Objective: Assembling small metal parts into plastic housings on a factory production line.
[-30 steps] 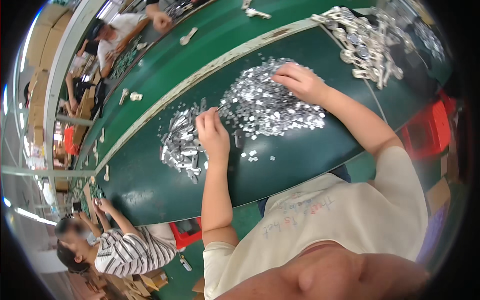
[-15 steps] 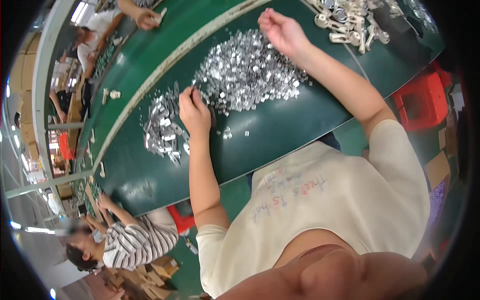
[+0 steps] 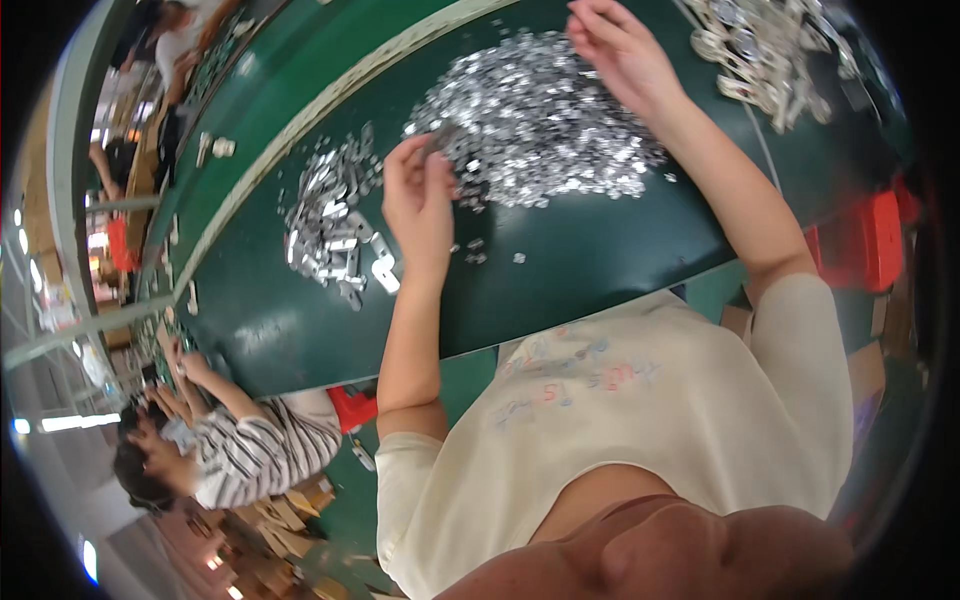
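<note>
Between the thumb and fingers of my left hand is a small, flat, dark grey metal piece, held above the near left edge of a wide heap of small shiny metal pieces. My right hand hovers at the far right edge of that heap, its fingers bent and drawn together. Whatever its fingertips may hold is too small to make out. Left of my left hand, a second pile of longer, flat, shiny metal parts lies on the green table.
Pale, long-handled parts are heaped at the far right. A raised pale rail curves behind the piles. Small loose pieces lie near the left forearm. A person in a striped shirt works at the left; a red stool stands at right.
My left hand has moved right to the heap's edge, and the grey piece in it now shows. My right hand has shifted right. The whole view has also moved somewhat.
</note>
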A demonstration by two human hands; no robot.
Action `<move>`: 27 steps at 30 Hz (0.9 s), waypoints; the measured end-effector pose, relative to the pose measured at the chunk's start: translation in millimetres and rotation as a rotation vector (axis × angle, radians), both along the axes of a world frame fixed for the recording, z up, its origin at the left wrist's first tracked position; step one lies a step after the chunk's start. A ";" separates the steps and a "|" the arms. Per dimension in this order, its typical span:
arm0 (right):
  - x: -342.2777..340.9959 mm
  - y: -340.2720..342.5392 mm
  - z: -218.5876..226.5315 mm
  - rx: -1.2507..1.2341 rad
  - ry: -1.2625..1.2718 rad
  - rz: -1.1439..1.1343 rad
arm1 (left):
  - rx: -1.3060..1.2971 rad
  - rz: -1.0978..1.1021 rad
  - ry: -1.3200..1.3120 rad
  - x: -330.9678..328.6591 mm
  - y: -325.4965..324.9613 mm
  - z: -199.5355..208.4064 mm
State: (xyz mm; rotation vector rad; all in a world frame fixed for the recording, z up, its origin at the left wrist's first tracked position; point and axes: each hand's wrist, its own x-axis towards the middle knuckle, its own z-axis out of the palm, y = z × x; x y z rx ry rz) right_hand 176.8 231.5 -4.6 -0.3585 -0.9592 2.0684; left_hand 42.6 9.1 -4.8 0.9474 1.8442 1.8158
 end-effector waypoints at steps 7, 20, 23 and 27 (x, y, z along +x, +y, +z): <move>9.0 -49.8 17.7 0.551 -0.326 0.205 | 0.082 -0.114 -0.225 6.5 -13.3 25.5; 18.5 -89.6 33.0 0.509 -0.293 0.343 | 0.058 -0.260 -0.410 25.0 -12.1 24.5; 21.8 -85.9 32.3 0.540 -0.342 0.328 | 0.044 -0.281 -0.361 24.5 -10.6 19.3; 20.2 -78.8 21.5 0.759 -0.301 0.285 | 0.052 -0.313 -0.339 25.6 -9.3 13.6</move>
